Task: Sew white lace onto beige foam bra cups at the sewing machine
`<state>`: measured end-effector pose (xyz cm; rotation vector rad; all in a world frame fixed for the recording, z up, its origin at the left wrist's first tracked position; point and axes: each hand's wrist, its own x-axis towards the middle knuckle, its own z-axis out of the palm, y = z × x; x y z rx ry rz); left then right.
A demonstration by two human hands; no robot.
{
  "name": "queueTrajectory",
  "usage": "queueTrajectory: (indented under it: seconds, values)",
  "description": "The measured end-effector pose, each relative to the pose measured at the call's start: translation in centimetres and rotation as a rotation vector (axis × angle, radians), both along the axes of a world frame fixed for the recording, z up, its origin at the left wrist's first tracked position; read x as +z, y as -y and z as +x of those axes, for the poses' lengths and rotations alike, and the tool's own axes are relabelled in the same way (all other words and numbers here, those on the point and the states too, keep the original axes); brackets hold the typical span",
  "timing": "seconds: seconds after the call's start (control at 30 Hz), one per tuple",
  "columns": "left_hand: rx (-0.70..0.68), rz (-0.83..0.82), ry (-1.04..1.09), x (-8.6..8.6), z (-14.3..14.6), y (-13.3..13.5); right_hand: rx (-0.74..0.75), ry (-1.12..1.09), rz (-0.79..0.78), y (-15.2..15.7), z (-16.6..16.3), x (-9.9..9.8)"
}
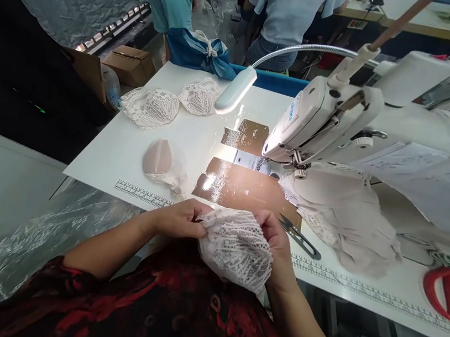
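Between my two hands, just in front of my body, is a white lace bra cup [239,248]. My left hand [184,218] pinches its left edge between thumb and fingers. On the other side, my right hand [276,248] is closed on the upper right edge, with some fingers hidden behind the lace. Dark thread snips [301,238] lie on the table close to my right hand. Beyond my left hand rests a beige foam cup with lace [158,158]. Two more lace cups [150,108] lie farther back on the left.
A white sewing machine [320,115] stands on the right of the white table [101,156], under a lamp [236,89]. Brown covering [243,185] surrounds its needle plate. Beige fabric pieces [340,207] are piled to the right. Two people are at the back.
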<state>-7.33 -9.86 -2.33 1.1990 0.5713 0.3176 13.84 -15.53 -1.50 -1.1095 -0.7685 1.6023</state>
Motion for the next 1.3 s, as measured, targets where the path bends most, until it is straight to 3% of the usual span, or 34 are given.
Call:
queueTrajectory:
  seconds: [0.1, 0.17, 0.37, 0.5, 0.6, 0.73, 0.8, 0.9, 1.0, 1.07, 1.13, 1.17, 1.2, 1.3]
  values:
    - [0.229, -0.133, 0.028, -0.9, 0.4, 0.8, -0.134, 0.071, 0.069, -0.2, 0.5, -0.3]
    - [0.398, -0.233, 0.070, -1.2, 1.2, 1.3, -0.147, 0.138, 0.096, -0.3, 0.6, -0.7]
    - [0.880, -0.314, 0.339, -1.0, 4.9, 2.2, 0.041, 0.157, 0.107, -0.7, 0.6, -2.4]
    - [1.032, -0.326, 0.377, -1.2, 6.0, 2.0, 0.102, 0.213, 0.206, -0.3, 0.8, -2.1]
    - [0.975, -0.399, 0.396, -1.0, 5.7, 2.0, 0.083, 0.339, 0.240, -0.2, 1.0, -1.6]
    - [0.664, -0.561, 0.455, 0.0, 5.0, 2.6, -0.107, 0.309, 0.213, -0.6, 1.1, -1.9]
    - [0.562, -0.551, 0.391, 0.5, 5.1, 2.9, -0.106, 0.315, 0.217, -0.9, 0.8, -2.1]
    - [0.605, -0.479, 0.269, 0.4, 5.7, 3.1, -0.042, 0.262, 0.204, -1.4, 0.2, -1.9]
    - [0.635, -0.417, 0.201, -0.3, 5.3, 3.2, -0.094, 0.087, 0.130, -1.9, 0.0, -1.5]
    - [0.491, -0.337, 0.156, -0.4, 3.9, 3.0, -0.166, 0.020, 0.085, -2.1, 0.5, -1.1]
    - [0.213, -0.194, 0.106, 0.2, 1.8, 2.6, -0.193, 0.019, 0.077, -2.3, 1.3, -0.7]
    - [0.080, -0.089, 0.068, 0.8, 0.8, 2.2, -0.165, 0.041, 0.092, -2.4, 1.7, -0.5]
    - [0.040, 0.023, 0.056, 1.5, -0.1, 1.8, -0.103, 0.078, 0.117, -2.4, 2.1, -0.3]
    - [0.356, 0.341, 0.005, 3.6, -1.5, 0.2, 0.226, 0.245, 0.205, -2.4, 2.4, 0.7]
